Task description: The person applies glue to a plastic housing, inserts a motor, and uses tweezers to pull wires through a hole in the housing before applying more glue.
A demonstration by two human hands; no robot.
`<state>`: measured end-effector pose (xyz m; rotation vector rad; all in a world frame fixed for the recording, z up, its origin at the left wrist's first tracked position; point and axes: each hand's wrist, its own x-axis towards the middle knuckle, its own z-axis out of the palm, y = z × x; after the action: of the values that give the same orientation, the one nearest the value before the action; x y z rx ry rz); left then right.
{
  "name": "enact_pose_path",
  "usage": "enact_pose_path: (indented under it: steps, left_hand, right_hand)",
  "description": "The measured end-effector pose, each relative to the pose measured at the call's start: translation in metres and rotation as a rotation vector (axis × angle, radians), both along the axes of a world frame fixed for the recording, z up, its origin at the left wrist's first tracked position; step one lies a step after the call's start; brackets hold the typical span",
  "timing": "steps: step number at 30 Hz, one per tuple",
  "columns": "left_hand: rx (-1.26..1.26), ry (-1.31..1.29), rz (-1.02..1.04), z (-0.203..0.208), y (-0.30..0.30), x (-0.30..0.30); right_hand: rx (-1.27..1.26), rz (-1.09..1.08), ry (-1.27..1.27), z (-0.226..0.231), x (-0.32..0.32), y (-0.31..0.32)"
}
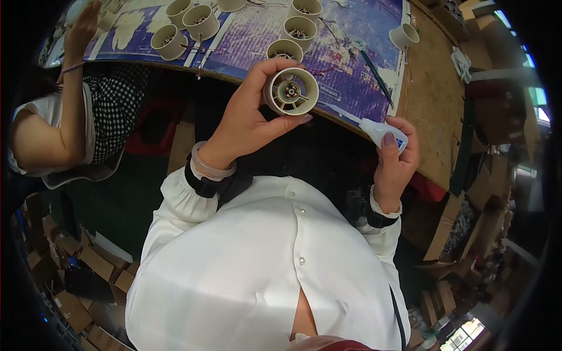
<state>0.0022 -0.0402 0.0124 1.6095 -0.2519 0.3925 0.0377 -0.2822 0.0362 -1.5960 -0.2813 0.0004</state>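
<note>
My left hand (pixel 249 114) is closed around a cream round fan housing (pixel 316 93), held up off the table near its front edge. The housing's open end faces me, showing spokes and a small hub with copper windings in the middle. My right hand (pixel 398 155) grips a small white squeeze bottle (pixel 380 133) with a thin nozzle, which points up and left toward the housing. A gap separates the nozzle tip from the housing. Just behind the held piece, another cream housing (pixel 285 48) stands on the table, partly hidden by my fingers.
Several similar housings stand along the purple-printed table mat (pixel 246 41). A dark green thin stick (pixel 376 78) lies on it at the right. One lone housing (pixel 404 36) and a crumpled white cloth (pixel 461 63) lie farther right. A co-worker's arm (pixel 73 111) reaches over the table at left.
</note>
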Motion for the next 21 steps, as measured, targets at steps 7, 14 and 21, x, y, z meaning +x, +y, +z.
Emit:
enact_pose_path:
  steps: [7,14,21]
  left_hand:
    - [0.011,0.019,0.0,-0.005,-0.001,0.001]
    - [-0.003,0.007,-0.009,-0.006,-0.002,0.0]
    - [-0.037,-0.016,-0.032,-0.005,-0.004,0.0]
  right_hand:
    - [0.004,-0.012,-0.004,0.008,0.002,-0.002]
    - [0.045,-0.001,0.021,0.018,0.003,0.002]
    - [0.036,0.018,0.049,0.023,0.006,0.0]
